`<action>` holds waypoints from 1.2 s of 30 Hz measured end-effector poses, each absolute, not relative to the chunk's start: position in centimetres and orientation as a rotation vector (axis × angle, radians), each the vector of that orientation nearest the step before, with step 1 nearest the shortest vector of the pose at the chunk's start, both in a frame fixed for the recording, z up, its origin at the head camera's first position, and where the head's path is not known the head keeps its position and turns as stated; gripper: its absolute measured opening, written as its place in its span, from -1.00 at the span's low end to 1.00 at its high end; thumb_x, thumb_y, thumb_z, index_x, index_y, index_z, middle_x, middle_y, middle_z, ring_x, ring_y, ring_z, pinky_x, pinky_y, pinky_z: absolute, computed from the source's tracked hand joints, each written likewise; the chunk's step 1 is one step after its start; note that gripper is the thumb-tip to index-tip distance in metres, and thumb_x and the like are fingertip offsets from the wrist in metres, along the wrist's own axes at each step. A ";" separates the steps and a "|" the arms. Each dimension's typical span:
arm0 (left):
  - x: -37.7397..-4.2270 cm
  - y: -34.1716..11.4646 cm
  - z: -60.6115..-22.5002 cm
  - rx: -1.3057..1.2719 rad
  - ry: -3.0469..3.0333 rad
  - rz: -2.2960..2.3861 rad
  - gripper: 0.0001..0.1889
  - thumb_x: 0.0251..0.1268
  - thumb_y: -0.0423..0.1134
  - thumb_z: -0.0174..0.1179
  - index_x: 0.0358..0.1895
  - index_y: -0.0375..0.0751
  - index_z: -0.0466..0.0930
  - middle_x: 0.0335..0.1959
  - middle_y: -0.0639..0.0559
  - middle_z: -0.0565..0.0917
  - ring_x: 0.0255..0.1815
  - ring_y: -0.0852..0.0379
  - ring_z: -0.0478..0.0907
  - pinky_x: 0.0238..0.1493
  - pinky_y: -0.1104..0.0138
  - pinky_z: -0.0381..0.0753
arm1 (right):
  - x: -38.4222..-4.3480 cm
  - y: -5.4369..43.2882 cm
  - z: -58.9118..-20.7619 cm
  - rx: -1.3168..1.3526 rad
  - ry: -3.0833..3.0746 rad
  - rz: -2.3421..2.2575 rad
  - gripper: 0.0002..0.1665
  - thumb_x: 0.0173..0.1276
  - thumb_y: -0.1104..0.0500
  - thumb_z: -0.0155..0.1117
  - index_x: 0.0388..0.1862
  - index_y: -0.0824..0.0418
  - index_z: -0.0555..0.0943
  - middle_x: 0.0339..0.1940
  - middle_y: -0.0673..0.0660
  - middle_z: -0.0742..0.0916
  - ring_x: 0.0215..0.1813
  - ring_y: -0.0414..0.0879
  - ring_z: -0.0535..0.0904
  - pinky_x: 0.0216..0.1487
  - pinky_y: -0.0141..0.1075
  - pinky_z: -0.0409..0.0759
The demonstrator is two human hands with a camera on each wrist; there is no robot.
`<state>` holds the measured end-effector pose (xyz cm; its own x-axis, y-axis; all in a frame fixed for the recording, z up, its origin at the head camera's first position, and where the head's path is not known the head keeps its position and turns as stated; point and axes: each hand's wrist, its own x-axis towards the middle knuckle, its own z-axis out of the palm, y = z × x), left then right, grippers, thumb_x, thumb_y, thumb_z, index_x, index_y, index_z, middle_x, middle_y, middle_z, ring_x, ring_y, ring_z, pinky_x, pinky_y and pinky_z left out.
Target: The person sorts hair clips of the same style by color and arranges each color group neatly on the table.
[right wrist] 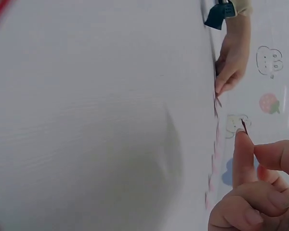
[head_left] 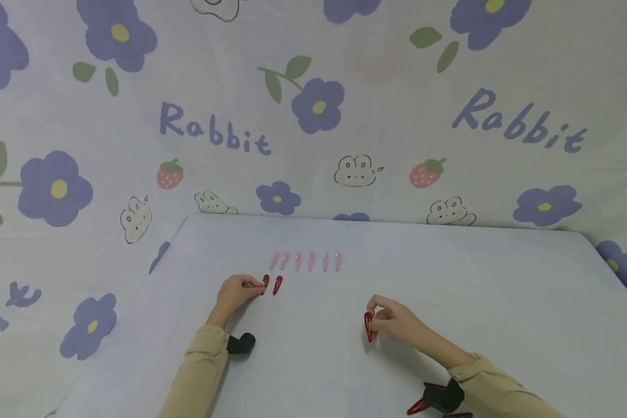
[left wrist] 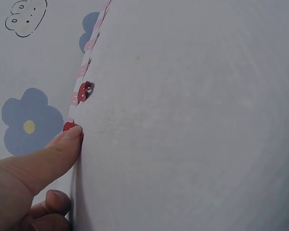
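With thumb and fingertips, my left hand [head_left: 234, 295] pinches a dark red snap hair clip [head_left: 266, 280] at the table surface, left of centre. Beside it on the right lies a second red hair clip [head_left: 277, 285], tilted slightly. Just beyond these two, several pink hair clips [head_left: 311, 261] form a row across the table. My right hand [head_left: 395, 320] holds another red hair clip [head_left: 368, 327] upright between thumb and finger, to the right of the row. In the left wrist view, the thumb [left wrist: 53, 159] covers part of the pinched clip.
More red hair clips [head_left: 417, 407] lie at the near right, partly hidden behind the black wrist camera [head_left: 443, 398] on my right arm. The white table [head_left: 475, 273] ends at the back against a cloth [head_left: 386, 122] printed with flowers and rabbits.
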<state>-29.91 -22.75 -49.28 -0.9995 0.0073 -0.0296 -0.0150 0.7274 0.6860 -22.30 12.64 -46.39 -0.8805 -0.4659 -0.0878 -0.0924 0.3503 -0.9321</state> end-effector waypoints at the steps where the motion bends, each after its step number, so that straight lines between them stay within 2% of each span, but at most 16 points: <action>1: -29.9 -22.8 -49.3 -0.001 2.897 1.141 -0.86 -0.03 -0.22 0.34 -0.45 -0.22 0.67 -0.70 0.11 0.45 -0.58 0.16 0.27 -0.46 0.33 0.24 | -22.6 12.2 -46.3 -0.491 2.271 -1.550 -0.87 0.14 0.37 0.10 -0.34 0.23 0.39 -0.65 0.10 0.62 -0.69 -0.20 0.16 -0.67 -0.39 0.12; 12: -29.9 -22.5 -49.3 0.008 2.885 1.140 -0.85 -0.03 -0.19 0.34 -0.44 -0.19 0.68 -0.69 0.12 0.44 -0.57 0.15 0.27 -0.46 0.32 0.24 | -24.3 7.9 -45.4 -0.444 2.204 -1.649 -0.90 0.13 0.35 0.16 -0.35 0.27 0.48 -0.65 0.12 0.65 -0.77 -0.23 0.10 -0.73 -0.40 0.08; 21: -30.0 -22.9 -49.5 -0.009 2.887 1.110 -0.84 -0.01 -0.17 0.33 -0.41 -0.19 0.68 -0.68 0.12 0.45 -0.58 0.15 0.26 -0.47 0.32 0.23 | -26.2 4.5 -46.4 -0.294 2.190 -1.750 -0.88 0.10 0.38 0.18 -0.36 0.30 0.47 -0.66 0.14 0.65 -0.80 -0.24 0.06 -0.74 -0.39 0.04; 31: -29.8 -22.9 -49.4 -0.036 2.874 1.128 -0.84 -0.02 -0.18 0.33 -0.42 -0.20 0.68 -0.69 0.12 0.45 -0.58 0.15 0.26 -0.46 0.32 0.23 | -27.9 1.6 -47.0 -0.241 2.239 -1.761 -0.89 0.13 0.34 0.21 -0.36 0.29 0.47 -0.66 0.13 0.65 -0.80 -0.24 0.09 -0.73 -0.40 0.08; 36: -30.2 -22.9 -49.5 -0.006 2.890 1.108 -0.84 -0.01 -0.18 0.33 -0.40 -0.19 0.69 -0.70 0.12 0.43 -0.60 0.16 0.25 -0.49 0.33 0.21 | -29.1 0.6 -47.9 -0.250 2.276 -1.768 -0.90 0.12 0.34 0.22 -0.38 0.29 0.48 -0.65 0.11 0.66 -0.75 -0.23 0.20 -0.68 -0.40 0.15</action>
